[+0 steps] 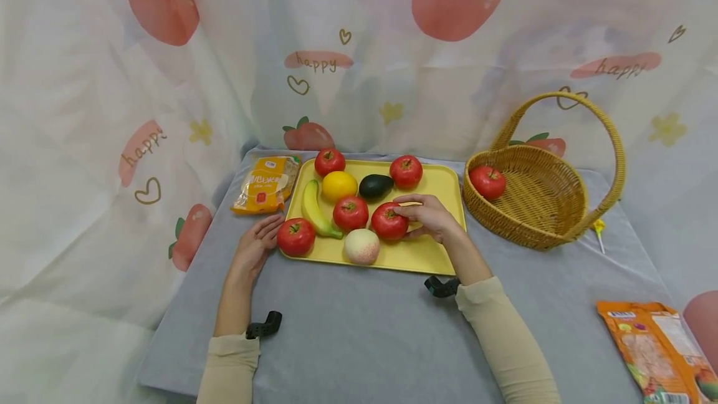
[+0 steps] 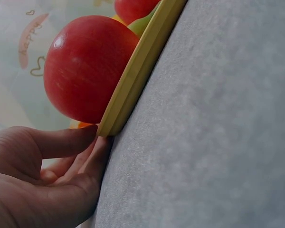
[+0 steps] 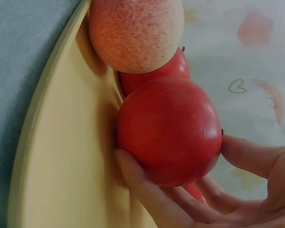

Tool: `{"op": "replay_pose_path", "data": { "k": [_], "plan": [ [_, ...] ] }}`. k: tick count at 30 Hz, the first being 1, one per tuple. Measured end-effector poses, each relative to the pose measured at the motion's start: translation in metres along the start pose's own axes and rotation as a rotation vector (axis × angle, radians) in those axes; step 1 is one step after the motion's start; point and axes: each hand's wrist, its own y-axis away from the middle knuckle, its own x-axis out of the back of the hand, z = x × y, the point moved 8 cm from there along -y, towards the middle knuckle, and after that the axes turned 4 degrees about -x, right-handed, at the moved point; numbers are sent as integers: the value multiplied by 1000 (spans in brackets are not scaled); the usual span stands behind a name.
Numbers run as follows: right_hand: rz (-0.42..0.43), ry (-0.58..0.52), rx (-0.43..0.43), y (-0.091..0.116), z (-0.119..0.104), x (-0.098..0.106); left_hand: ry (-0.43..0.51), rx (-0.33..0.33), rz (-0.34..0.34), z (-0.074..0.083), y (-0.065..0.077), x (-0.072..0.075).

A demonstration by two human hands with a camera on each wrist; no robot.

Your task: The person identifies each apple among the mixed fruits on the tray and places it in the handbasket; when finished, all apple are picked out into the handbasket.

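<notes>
My right hand [image 1: 433, 217] grips a red apple [image 3: 168, 133] over the right part of a yellow tray [image 1: 417, 257], with thumb and fingers around its side. At the tray's left edge, my left hand [image 1: 257, 247] pinches the rim between thumb and fingers, close beside another red apple [image 1: 295, 237]. Also on the tray are a peach [image 1: 361, 247], a banana [image 1: 314, 207], a yellow lemon-like fruit [image 1: 339, 186], a dark green avocado [image 1: 376, 186] and more apples. One of those apples [image 1: 350, 213] sits just left of the gripped one.
To the right stands a wicker basket [image 1: 538, 229] with a tall handle and one red apple [image 1: 487, 182] inside. An orange snack bag [image 1: 260, 186] lies behind my left hand, another orange bag [image 1: 653, 348] at the front right. Beside the basket lies a yellow lollipop [image 1: 599, 227].
</notes>
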Motion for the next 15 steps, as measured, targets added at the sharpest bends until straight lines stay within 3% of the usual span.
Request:
{"op": "replay_pose_path", "data": {
  "k": [15],
  "plan": [
    [-12,40,40,16,-31,18,16,-6,-6,0,0,1]
  ]
}}
